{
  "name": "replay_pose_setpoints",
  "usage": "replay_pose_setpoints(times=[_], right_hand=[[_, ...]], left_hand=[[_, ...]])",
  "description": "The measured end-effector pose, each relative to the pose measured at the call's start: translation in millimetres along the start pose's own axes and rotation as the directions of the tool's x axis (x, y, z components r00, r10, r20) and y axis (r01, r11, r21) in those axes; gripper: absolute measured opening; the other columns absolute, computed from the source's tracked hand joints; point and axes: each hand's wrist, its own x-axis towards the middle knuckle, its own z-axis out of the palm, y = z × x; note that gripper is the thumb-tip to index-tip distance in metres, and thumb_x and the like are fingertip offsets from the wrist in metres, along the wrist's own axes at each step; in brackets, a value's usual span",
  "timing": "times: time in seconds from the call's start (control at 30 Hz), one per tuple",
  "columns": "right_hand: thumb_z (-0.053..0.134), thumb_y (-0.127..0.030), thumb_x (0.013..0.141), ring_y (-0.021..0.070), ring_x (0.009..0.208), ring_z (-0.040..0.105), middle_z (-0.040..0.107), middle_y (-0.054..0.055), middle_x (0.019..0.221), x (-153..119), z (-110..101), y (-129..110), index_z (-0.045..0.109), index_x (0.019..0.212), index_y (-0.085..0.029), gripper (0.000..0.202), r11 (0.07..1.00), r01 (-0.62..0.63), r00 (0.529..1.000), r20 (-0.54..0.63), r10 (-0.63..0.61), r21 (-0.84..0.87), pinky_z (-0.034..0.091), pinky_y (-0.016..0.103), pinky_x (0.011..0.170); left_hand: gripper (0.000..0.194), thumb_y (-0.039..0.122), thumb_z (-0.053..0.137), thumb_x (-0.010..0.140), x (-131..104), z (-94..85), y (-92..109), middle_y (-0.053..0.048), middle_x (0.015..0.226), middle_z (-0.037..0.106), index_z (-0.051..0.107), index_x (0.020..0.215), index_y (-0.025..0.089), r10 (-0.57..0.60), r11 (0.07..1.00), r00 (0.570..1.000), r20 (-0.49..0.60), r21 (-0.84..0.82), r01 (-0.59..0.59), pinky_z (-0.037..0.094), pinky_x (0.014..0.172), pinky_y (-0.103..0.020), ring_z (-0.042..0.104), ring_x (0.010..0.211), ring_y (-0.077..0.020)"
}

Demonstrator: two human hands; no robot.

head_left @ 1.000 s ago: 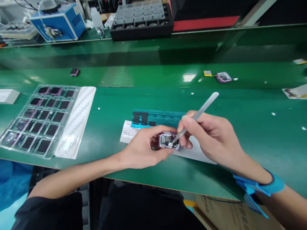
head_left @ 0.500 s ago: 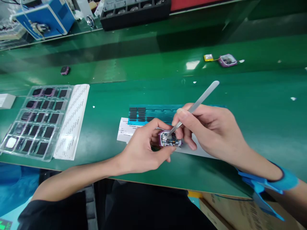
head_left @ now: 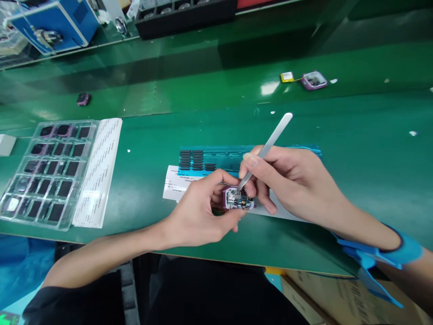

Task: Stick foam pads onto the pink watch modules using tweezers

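Observation:
A small purple watch case (head_left: 239, 198), its inner circuit parts facing up, is gripped by the edges between the thumb and fingers of my left hand (head_left: 199, 210). My right hand (head_left: 287, 180) pinches a pair of metal tweezers (head_left: 272, 142), slanted down to the left. Their tips reach into the open case, among the electronics; whether they grasp a part is too small to tell. Under and behind my hands lie a blue film sheet (head_left: 223, 155) with black strips (head_left: 191, 158) on it and a white printed paper (head_left: 172, 183).
At left, a clear compartment tray (head_left: 64, 228) holds several watch parts, beside a white printed strip sheet (head_left: 98, 174). Farther back lie a purple watch (head_left: 83, 99) and another open case (head_left: 314, 80) wired to a yellow battery (head_left: 287, 77). A blue box (head_left: 74, 27) stands back left.
The tweezers stand a little steeper, with their upper end farther left. Both hands keep their hold near the same spot. The background has shifted slightly left in view.

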Motion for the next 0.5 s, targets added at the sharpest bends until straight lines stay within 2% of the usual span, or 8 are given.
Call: replay_pose_setpoints(times=[0.3, 0.5], right_hand=[[0.068, -0.068, 0.099, 0.0078, 0.032, 0.050, 0.067, -0.003, 0.060, -0.3, -1.7, 1.2, 0.065, 0.081, -0.023, 0.049, 0.999, -0.031, 0.999, 0.010, 0.030, 0.039, 0.044, 0.025, 0.038], [0.069, -0.070, 0.098, 0.0077, 0.031, 0.050, 0.067, -0.003, 0.058, 0.7, -0.3, 0.9, 0.065, 0.079, -0.022, 0.052, 0.999, -0.023, 1.000, 0.001, 0.022, 0.026, 0.044, 0.023, 0.037]], left_hand=[[0.032, 0.008, 0.075, 0.078, -0.1, 0.2, 0.3, 0.002, 0.086, 0.068, 0.054, 0.100, 0.019, 0.007, 1.000, 1.000, -0.012, -0.003, -0.007, 0.058, 0.057, -0.021, 0.067, 0.056, -0.0080], [0.029, 0.009, 0.074, 0.080, -0.6, 0.4, 0.7, 0.002, 0.082, 0.068, 0.055, 0.099, 0.018, -0.005, 1.000, 1.000, -0.010, 0.014, 0.005, 0.057, 0.055, -0.020, 0.067, 0.055, -0.0083]])
